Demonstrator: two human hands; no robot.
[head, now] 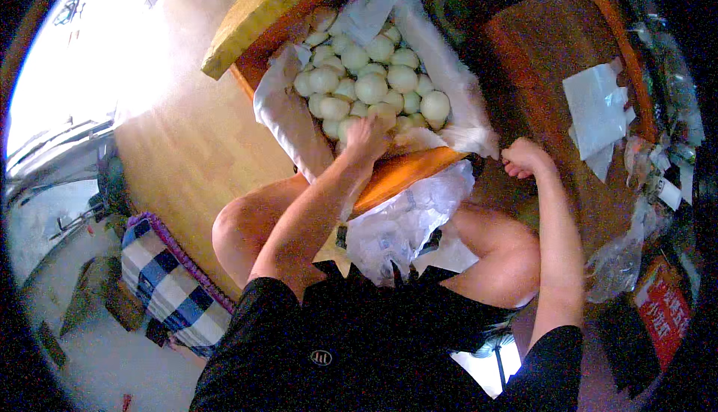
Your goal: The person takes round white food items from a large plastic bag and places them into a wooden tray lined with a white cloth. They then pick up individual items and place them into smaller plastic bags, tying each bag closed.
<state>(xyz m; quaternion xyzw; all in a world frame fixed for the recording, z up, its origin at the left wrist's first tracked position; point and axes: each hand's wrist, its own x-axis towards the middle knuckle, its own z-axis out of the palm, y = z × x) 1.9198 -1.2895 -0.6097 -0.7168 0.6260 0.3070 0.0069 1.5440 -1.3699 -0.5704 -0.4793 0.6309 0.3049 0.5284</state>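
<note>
Before me, a wooden box point(412, 175) lined with white cloth point(451, 83) holds many pale greenish eggs point(371, 87) in a heap. My left hand point(367, 136) reaches over the near side and touches the eggs there; its fingers are blurred, and whether they grip one cannot be told. To the right of the box, my right hand point(526, 158) is curled, its fingertips at the drawn-out corner of the cloth. Below the box's near edge, a thin white plastic bag point(401, 227) lies bunched between my legs.
A thick yellowish slab point(269, 16) rises beside the box's far left. At right, a brown wooden surface point(538, 58) bears folded white paper point(597, 111), near clear plastic wrapping point(620, 257). A checked cushion point(174, 280) lies at left, and a red printed box point(664, 311) at lower right.
</note>
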